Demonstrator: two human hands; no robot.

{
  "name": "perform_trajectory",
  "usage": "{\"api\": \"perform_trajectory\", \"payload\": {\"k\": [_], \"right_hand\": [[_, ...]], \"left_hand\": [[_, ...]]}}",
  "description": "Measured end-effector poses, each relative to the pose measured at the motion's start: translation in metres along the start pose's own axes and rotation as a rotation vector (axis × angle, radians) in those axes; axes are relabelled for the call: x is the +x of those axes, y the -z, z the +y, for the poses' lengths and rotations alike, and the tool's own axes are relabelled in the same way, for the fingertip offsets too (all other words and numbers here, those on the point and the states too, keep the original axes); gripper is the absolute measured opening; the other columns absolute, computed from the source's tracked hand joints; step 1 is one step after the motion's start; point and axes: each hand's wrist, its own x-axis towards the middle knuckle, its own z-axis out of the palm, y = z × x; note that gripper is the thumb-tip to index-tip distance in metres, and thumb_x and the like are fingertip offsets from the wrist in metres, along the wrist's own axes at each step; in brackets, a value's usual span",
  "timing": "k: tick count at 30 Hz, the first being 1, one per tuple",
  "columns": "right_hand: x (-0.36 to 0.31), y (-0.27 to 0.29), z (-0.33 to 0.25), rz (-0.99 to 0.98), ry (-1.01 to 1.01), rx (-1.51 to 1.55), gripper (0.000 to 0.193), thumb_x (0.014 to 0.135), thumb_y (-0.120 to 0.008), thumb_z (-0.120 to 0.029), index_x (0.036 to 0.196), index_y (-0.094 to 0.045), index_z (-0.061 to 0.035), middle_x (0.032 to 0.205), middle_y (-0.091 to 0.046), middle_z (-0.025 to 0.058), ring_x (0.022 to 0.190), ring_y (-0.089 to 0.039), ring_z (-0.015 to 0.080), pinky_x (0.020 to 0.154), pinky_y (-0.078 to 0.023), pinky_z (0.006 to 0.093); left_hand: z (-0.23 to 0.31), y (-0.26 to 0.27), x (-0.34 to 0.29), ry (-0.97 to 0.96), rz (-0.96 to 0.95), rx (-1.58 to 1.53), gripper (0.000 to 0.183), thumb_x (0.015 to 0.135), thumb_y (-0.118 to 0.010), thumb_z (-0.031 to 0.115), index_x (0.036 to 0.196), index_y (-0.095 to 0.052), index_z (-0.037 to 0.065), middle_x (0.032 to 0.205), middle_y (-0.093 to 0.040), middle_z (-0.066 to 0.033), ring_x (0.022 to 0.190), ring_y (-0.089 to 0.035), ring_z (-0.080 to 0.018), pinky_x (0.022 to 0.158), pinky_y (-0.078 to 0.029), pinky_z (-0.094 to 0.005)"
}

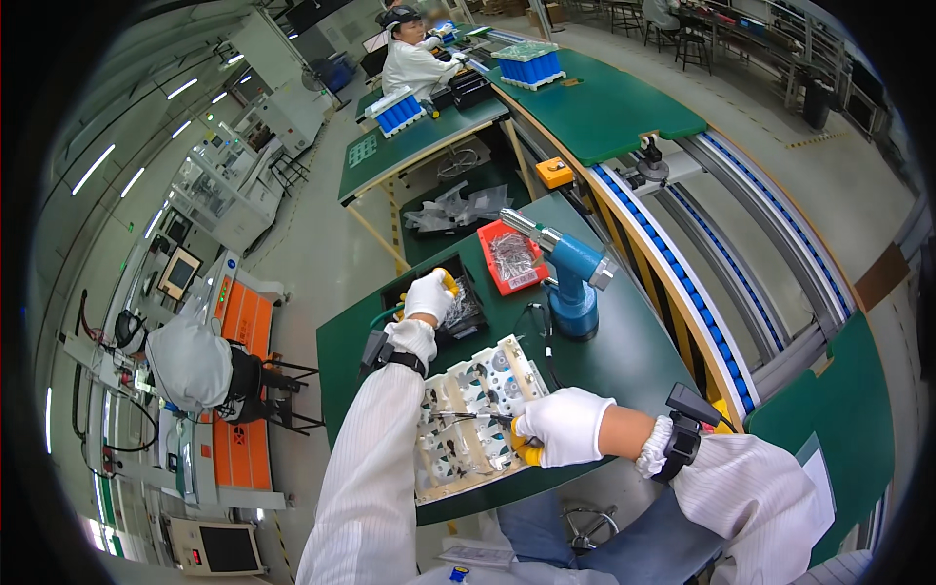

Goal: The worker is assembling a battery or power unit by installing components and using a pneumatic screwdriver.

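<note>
My left hand (430, 295), in a white glove with yellow fingertips, is over a black bin (470, 329) of small silvery metal parts. Its fingers curl inward and closed; whatever they pinch is hidden. My right hand (565, 429), gloved alike, is closed on a thin dark piece with a silvery middle (478, 416), which extends leftward over a cream tray (468, 480). Metallic and blue-and-black parts lie in the tray's rows. Beyond the right hand stands a blue rivet gun (572, 297), its metal nose tilted up to the left. Neither hand touches it.
A red bin (512, 256) of silvery pins sits left of the rivet gun on the green table (624, 351). A roller conveyor (682, 283) runs along the right. Blue crates (529, 68) stand farther off. One person (419, 63) works ahead, another (190, 361) at left.
</note>
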Motion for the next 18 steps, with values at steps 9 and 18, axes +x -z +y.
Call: {"api": "perform_trajectory", "payload": {"k": [9, 18], "right_hand": [[-0.002, -0.001, 0.001, 0.007, 0.011, 0.006, 0.015, 0.080, -0.070, -0.021, 0.091, -0.070, -0.0101, 0.085, -0.067, 0.0106, 0.078, -0.067, 0.0331, 0.070, -0.055, 0.0403], [0.004, -0.008, -0.001, 0.030, 0.045, 0.004, 0.019, 0.080, -0.068, -0.020, 0.095, -0.070, -0.0094, 0.086, -0.069, 0.0140, 0.081, -0.067, 0.0356, 0.072, -0.054, 0.0415]], "left_hand": [[0.001, -0.013, -0.007, -0.117, -0.166, -0.091, 0.020, 0.080, -0.067, 0.008, 0.099, -0.064, 0.006, 0.094, -0.072, -0.0175, 0.092, -0.070, -0.0357, 0.083, -0.056, -0.0399], [-0.001, -0.007, -0.014, -0.362, -0.143, 0.484, 0.017, 0.085, -0.059, 0.011, 0.100, -0.068, 0.008, 0.102, -0.066, -0.0170, 0.100, -0.065, -0.0341, 0.082, -0.055, -0.0445]]}}
